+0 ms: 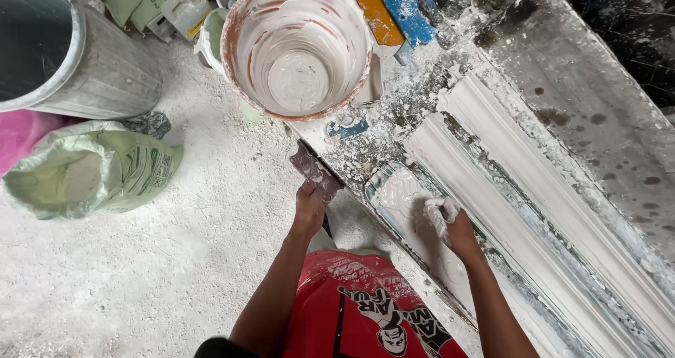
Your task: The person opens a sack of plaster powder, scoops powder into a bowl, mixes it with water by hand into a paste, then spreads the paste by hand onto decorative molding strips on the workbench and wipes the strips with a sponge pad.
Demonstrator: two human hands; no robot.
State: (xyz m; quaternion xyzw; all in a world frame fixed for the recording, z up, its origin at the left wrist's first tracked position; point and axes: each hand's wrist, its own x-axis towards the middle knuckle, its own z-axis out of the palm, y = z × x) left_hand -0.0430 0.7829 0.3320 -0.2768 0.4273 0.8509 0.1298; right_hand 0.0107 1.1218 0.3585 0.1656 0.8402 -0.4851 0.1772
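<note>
My left hand point(309, 207) grips a flat plaster-stained scraper point(316, 172) at the near edge of the workbench point(583, 98). My right hand point(450, 224), coated in white plaster, presses a wet lump of plaster point(437, 209) onto the near end of a long white moulded cornice point(520, 196) lying along the bench. A smooth wet patch of plaster point(397, 189) spreads just left of that hand. A large bucket point(298, 45) smeared with white plaster stands at the bench's far end.
An open green-and-white sack of powder point(91, 172) lies on the dusty floor at left. A big grey metal drum point(70, 56) stands behind it. Orange and blue scrapers point(394, 10) lie beyond the bucket. Dark stone wall at far right.
</note>
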